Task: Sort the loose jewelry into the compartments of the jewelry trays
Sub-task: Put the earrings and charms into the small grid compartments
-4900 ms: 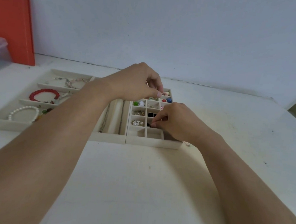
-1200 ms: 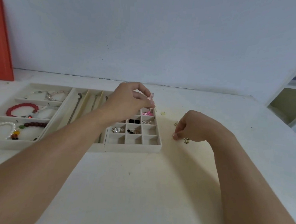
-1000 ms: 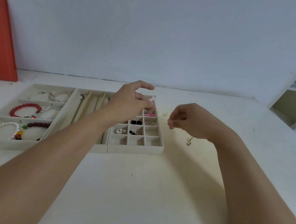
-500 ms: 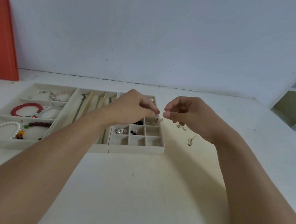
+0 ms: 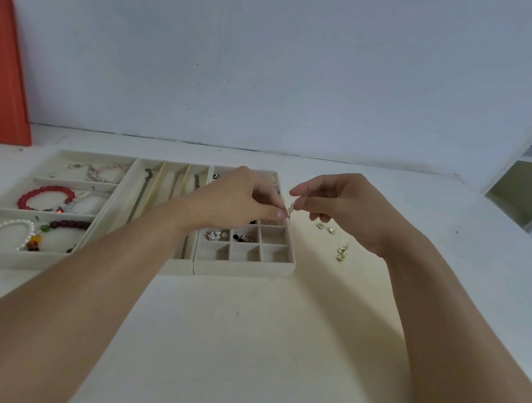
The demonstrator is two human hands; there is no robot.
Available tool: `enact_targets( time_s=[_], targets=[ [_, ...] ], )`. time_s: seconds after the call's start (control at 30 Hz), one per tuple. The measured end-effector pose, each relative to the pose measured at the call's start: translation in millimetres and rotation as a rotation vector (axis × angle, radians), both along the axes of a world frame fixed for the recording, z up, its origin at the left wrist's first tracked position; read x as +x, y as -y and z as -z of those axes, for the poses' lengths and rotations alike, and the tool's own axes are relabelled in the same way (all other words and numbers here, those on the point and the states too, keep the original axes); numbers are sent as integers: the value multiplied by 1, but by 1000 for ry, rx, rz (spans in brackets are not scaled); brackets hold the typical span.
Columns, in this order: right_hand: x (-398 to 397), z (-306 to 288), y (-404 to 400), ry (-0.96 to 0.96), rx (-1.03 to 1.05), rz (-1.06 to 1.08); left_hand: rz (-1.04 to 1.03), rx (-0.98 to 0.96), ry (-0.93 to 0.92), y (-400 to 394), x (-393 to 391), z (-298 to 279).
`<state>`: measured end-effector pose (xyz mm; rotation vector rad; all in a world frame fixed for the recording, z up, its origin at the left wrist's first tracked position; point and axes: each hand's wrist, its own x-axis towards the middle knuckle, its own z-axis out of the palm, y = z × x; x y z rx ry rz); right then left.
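Three cream jewelry trays stand side by side on the white table. The small-grid tray (image 5: 244, 267) holds studs in several cells. Both hands meet just above its right rim. My left hand (image 5: 236, 199) and my right hand (image 5: 343, 203) each pinch a tiny pale earring (image 5: 290, 210) between fingertips; the piece hangs between them. Loose gold earrings (image 5: 326, 227) and another pair (image 5: 342, 253) lie on the table right of the tray, under my right wrist.
The left tray (image 5: 2, 257) holds a red bracelet (image 5: 46, 197), a pearl bracelet (image 5: 6, 230) and a dark bead bracelet. The middle tray (image 5: 152, 190) holds chains. An orange box (image 5: 6, 73) stands at the back left; a shelf opening shows at the far right.
My right hand picked a small earring off the table and lifted it toward my left hand. Both hands now meet over the grid tray's right edge, holding the piece together.
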<state>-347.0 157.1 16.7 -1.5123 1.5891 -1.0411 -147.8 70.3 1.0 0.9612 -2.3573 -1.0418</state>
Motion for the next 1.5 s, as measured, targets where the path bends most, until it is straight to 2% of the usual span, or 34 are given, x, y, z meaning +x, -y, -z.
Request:
enact_targets(
  time_s=[0.2,0.5,0.9,1.2,1.5],
  targets=[
    [2,1,-1,-24,2,-9,-21,-9,28,5,1,3],
    [17,10,2,-233,57,-68,-130,-42,-66,20,16,-6],
    [26,22,9,-477,29,-32,-112,-28,-54,17,16,-8],
    [27,34,16,-519,2,45,-116,-5,-51,12,15,-10],
    [29,39,18,-532,73,49,-113,18,-68,12,16,-10]
  ],
)
